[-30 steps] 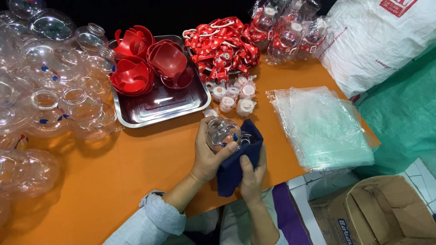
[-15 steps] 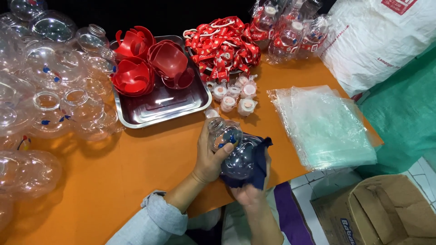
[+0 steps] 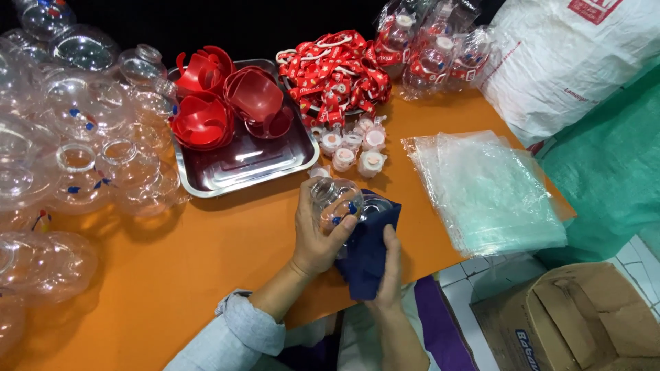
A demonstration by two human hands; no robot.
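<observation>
Clearly my left hand (image 3: 317, 237) clamps the light, slippery clear plastic bottle (image 3: 337, 203) (thin-walled); my right hand (image 3: 390, 264) pinches the navy cloth (image 3: 368, 251) against it.

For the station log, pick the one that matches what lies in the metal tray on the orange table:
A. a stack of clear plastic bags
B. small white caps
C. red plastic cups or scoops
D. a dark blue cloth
C: the metal tray holds red plastic pieces; the small white caps sit on the table beside it, the clear bags lie farther right, and the dark blue cloth is in the right hand.
</observation>
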